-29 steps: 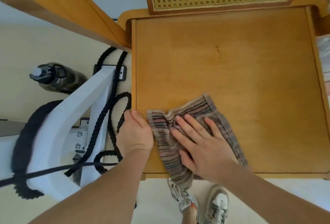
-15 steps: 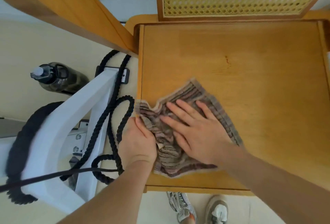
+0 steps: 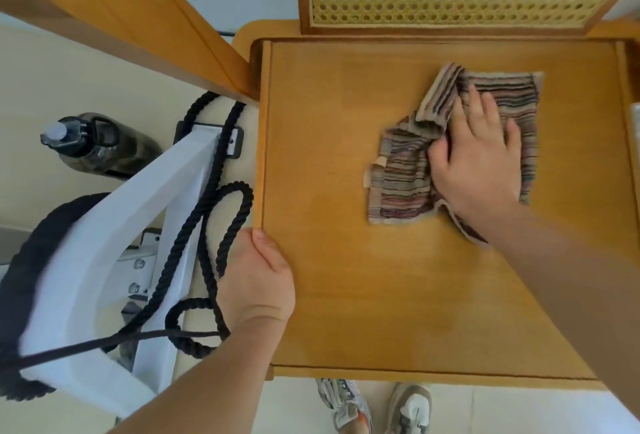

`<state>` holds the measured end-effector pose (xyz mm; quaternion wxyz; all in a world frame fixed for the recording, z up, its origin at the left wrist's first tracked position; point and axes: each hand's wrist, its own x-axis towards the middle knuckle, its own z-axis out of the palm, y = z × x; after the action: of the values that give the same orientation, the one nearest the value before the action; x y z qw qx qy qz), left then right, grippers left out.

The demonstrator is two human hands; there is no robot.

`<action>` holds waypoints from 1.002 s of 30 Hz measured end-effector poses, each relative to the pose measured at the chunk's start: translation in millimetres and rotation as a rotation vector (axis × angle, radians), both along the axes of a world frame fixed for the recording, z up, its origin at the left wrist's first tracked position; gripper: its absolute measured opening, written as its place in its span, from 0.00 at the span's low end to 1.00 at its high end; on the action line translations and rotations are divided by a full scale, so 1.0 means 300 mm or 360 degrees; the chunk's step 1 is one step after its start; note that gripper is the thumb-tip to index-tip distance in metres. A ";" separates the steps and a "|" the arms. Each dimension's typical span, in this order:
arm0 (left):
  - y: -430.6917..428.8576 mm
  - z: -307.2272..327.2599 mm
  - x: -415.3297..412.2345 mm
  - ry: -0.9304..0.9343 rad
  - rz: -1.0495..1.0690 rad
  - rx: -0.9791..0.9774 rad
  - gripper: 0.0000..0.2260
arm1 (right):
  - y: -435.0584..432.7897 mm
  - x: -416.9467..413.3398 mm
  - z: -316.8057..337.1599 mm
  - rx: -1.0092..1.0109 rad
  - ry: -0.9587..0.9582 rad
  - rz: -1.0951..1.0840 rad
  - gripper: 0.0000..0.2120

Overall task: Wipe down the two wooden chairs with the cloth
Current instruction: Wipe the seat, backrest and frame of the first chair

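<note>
Head view: bottle (image 3: 104, 146), rope (image 3: 207, 205) left of chair seat (image 3: 346, 278), edge gripped by L hand (image 3: 258, 284); squarish cloth (image 3: 398, 184) pressed by R hand (image 3: 479, 163), fingers (image 3: 479, 101) together.

A: Left hand (image 3: 258, 281)?
B: Forearm in from lower left. Grips chair seat (image 3: 346, 295) edge, thumb on top, fingers hidden over the side.
A: Right hand (image 3: 479, 160)?
B: Arm stretched in from lower right, palm down, fingers spread flat on cloth (image 3: 398, 188).

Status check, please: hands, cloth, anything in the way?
Right hand pressing flat on striped cloth, rear right of chair seat. Left hand grips seat's left edge. Black rope beside chair, off seat.
</note>
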<state>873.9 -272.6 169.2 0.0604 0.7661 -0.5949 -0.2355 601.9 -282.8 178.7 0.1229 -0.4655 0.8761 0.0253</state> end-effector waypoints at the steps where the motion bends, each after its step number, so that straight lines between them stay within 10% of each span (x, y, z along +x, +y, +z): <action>1: 0.003 0.001 0.003 -0.0008 -0.0001 -0.0004 0.15 | -0.036 0.054 0.004 -0.0001 -0.0003 -0.0117 0.30; 9: 0.003 0.007 -0.013 -0.0008 0.0011 -0.0025 0.16 | -0.171 0.302 -0.019 -0.0147 -0.0223 0.0939 0.26; 15: -0.004 -0.004 -0.003 0.0001 -0.0020 0.0027 0.15 | -0.061 -0.029 -0.015 -0.0049 -0.0004 0.0172 0.28; 30: -0.179 0.005 -0.100 0.0165 0.0093 0.0049 0.21 | -0.063 -0.013 -0.029 -0.0151 0.0070 0.0308 0.23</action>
<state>843.9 -326.4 170.7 0.0861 0.7709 -0.5646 -0.2821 597.9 -301.8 170.0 0.0786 -0.5525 0.8298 0.0057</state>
